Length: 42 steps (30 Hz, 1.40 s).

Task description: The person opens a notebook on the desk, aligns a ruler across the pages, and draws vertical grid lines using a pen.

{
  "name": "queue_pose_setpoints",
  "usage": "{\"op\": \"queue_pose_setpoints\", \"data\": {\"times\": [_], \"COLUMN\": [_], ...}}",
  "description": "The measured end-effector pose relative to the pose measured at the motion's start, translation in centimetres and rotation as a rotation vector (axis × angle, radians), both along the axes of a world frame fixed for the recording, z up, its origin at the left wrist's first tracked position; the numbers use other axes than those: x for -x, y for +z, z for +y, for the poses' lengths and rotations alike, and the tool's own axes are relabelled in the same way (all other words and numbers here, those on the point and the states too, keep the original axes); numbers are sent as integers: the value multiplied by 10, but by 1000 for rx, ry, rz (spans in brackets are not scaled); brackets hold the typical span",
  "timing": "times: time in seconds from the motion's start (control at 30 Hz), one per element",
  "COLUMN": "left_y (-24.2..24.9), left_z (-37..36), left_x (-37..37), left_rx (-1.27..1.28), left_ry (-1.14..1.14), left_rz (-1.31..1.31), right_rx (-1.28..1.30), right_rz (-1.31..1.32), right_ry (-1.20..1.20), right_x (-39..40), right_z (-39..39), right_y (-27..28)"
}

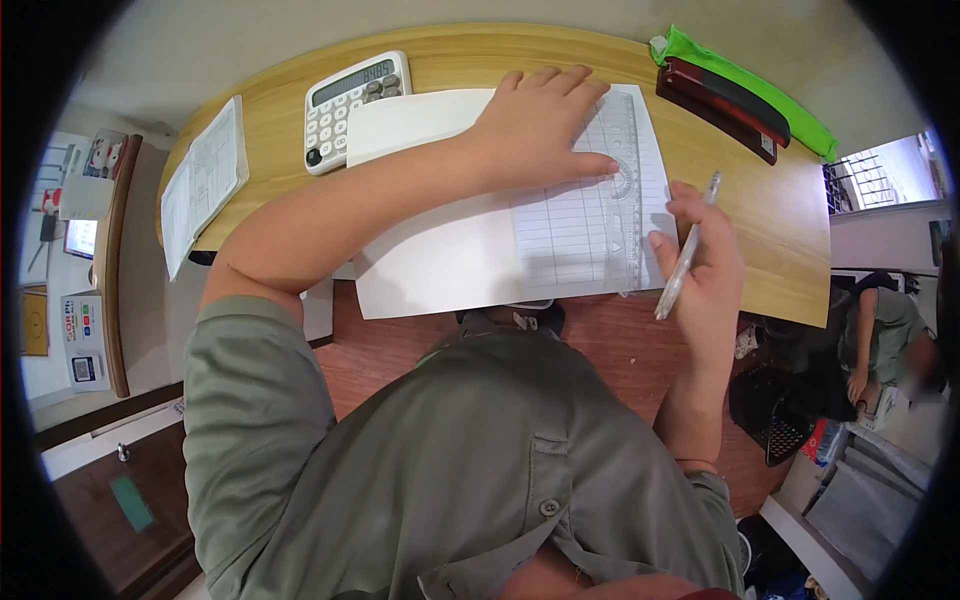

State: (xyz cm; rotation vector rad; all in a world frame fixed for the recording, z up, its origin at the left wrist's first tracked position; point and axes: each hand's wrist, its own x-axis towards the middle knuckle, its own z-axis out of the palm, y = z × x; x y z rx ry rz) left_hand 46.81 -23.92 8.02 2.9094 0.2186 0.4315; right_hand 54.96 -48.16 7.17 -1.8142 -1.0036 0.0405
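My left hand lies flat with spread fingers across the top of an open sheet of paper. Its thumb rests on a clear plastic ruler, which lies lengthwise along the sheet's right side. Pencil-like grid lines fill the right half of the paper; the left half is blank white. Beside the right edge of the paper, my right hand is closed around a clear-barrelled pen, held slantwise between thumb and fingers.
A white calculator stands at the back left, partly under the paper. Further left lies a stack of printed sheets. A dark red stapler and a bright green pouch sit at the back right. Another person is at far right.
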Motion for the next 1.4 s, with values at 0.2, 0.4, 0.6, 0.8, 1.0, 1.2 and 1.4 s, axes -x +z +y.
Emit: {"op": "queue_pose_setpoints", "data": {"times": [0.2, 0.4, 0.6, 0.8, 1.0, 1.2, 1.4], "left_y": [-7, -7, -8, -9, -8, -5, -6], "left_z": [-6, -12, -16, -16, -17, -19, -17], "left_x": [-10, -4, -2, -3, -2, -1, -2], "left_rx": [-107, -147, -124, -75, -64, -32, -28], "left_ry": [34, 111, 177, 197, 210, 219, 209], "left_rz": [114, 132, 130, 100, 105, 109, 100], "right_rx": [72, 64, 6, 14, 6, 12, 3], "right_rz": [-125, -185, -130, -189, -160, -154, -165], "right_ry": [177, 198, 230, 240, 254, 254, 247], "right_x": [-7, -10, -12, -14, -16, -16, -16], "right_z": [-5, -6, -8, -10, -10, -10, -10], "right_y": [-7, -9, -11, -13, -16, -15, -15]}}
